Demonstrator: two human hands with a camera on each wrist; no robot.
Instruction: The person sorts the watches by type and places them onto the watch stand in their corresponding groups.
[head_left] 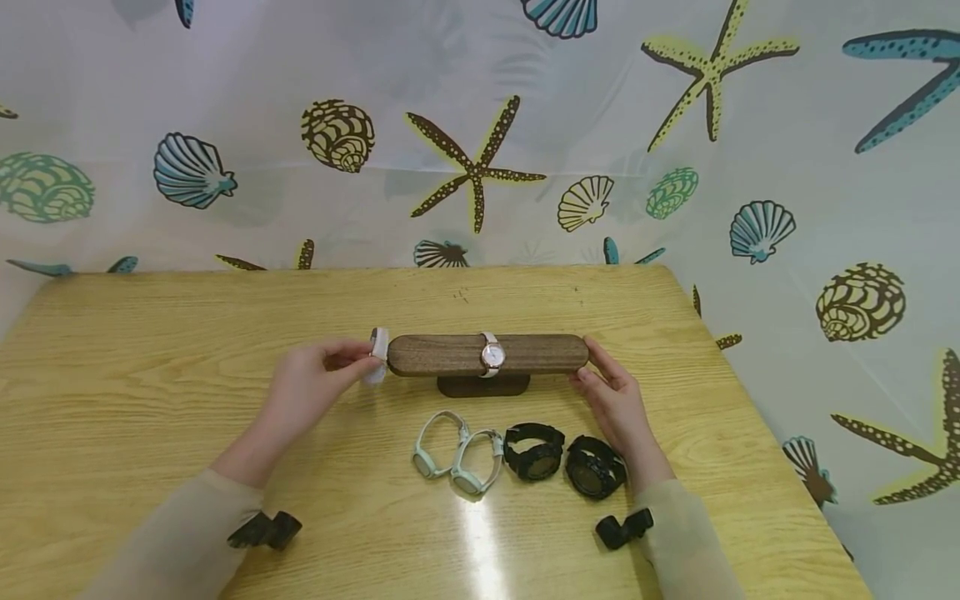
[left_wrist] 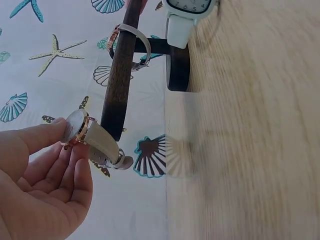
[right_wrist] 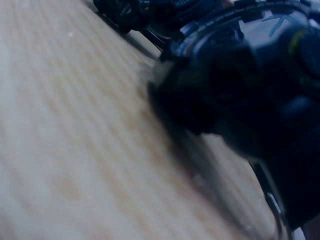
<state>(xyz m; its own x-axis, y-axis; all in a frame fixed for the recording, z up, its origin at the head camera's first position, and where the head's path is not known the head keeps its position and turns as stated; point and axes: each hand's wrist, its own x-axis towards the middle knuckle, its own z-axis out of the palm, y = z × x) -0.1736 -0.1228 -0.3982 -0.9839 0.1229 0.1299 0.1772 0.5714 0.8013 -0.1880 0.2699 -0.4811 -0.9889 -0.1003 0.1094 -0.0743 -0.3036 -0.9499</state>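
Observation:
A dark wooden watch stand [head_left: 435,356] with a rounded horizontal bar stands on the table. Around the middle of its bar sits a watch with a pale strap and round white dial [head_left: 492,356]. My left hand [head_left: 311,383] pinches a second white-strapped watch [left_wrist: 77,127] by its rose-gold case, between thumb and fingers. Its closed strap loop is right at the bar's left end in the left wrist view. At the opposite end, my right hand [head_left: 618,404] grips the bar's tip with thumb and fingers; the right wrist view does not show that hand.
In front of the stand lie two pale mint watches [head_left: 430,462] [head_left: 468,482] and two black watches [head_left: 534,454] [head_left: 595,468], in a row on the wooden table [head_left: 337,533]. A shell-and-starfish patterned cloth [head_left: 262,100] hangs behind and along the right side.

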